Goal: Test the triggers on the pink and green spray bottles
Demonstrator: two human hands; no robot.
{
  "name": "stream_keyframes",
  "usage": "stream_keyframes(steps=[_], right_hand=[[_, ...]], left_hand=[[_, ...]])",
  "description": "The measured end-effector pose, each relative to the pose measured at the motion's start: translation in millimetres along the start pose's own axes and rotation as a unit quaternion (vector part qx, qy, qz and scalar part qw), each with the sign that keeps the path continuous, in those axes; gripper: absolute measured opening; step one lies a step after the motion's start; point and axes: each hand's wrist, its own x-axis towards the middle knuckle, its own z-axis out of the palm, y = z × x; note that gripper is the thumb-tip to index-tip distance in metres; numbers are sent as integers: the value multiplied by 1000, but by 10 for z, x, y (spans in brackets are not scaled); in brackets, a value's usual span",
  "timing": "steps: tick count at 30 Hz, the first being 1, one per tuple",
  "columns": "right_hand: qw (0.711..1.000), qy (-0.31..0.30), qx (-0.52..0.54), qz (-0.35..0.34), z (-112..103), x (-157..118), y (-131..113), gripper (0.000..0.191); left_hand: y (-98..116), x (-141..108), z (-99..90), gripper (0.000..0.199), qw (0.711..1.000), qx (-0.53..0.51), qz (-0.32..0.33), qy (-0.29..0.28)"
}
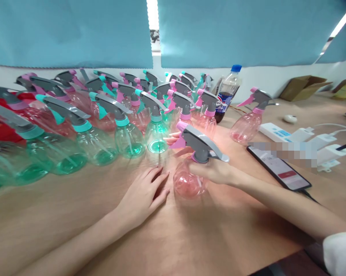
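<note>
My left hand (145,193) lies on the brown tabletop with its fingers loosely stretched and nothing in it. To its right stands a clear pink spray bottle (190,182) with a grey and pink trigger head. My right hand (211,170) is around the upper body of this bottle, just under the head. Some of its fingers show on the far side, pointing left, and are partly hidden by the trigger. Just beyond both hands is a green spray bottle (157,134) with a teal collar, at the end of a front row of green bottles.
Several more pink and green spray bottles (125,138) crowd the left and back. A cola bottle (226,96) stands behind them. To the right are another pink spray bottle (247,124), a phone (287,174), a power strip (273,132) with chargers, and a cardboard box (302,88).
</note>
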Motion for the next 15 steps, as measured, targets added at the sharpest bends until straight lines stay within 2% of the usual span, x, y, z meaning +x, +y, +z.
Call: stream_keyframes(steps=[5, 15], right_hand=[[1000, 8, -14, -8, -62, -17, 8, 62], [999, 4, -40, -1, -153, -68, 75, 42]], left_hand=[[9, 28, 8, 44, 1000, -1, -3, 4], [58, 182, 59, 45, 1000, -1, -7, -6]])
